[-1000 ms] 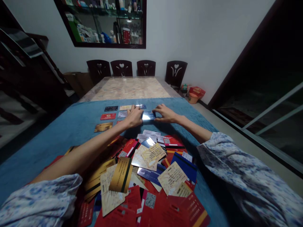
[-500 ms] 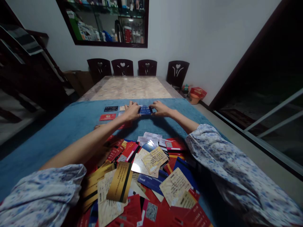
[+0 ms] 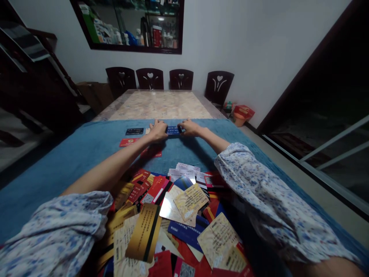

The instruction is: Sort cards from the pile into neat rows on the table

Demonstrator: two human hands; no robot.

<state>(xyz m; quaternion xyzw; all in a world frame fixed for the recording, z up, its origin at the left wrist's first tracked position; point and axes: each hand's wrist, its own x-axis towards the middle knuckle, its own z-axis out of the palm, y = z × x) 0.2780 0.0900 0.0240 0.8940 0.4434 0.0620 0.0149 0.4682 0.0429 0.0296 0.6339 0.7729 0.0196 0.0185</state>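
Note:
A blue card (image 3: 173,130) with pale print lies at the far part of the blue cloth, between my two hands. My left hand (image 3: 158,130) grips its left edge with bent fingers. On the opposite edge, my right hand (image 3: 190,128) pinches it between thumb and fingers. To the left are a black card (image 3: 134,131) and a red card (image 3: 128,142), laid apart from each other. Another red card (image 3: 154,153) shows partly below my left wrist. A beige card (image 3: 147,130) is mostly hidden behind my left hand.
Close to me is a large heap of mixed cards (image 3: 184,227), red, gold, blue and cream, overlapping loosely. The blue cloth (image 3: 95,154) covers the near part of the marble-patterned table (image 3: 161,104). Several dark chairs (image 3: 150,79) stand along the far side.
Both hands have moved slightly farther away and to the left with the blue card, which now looks lower and flatter. The view has shifted a little.

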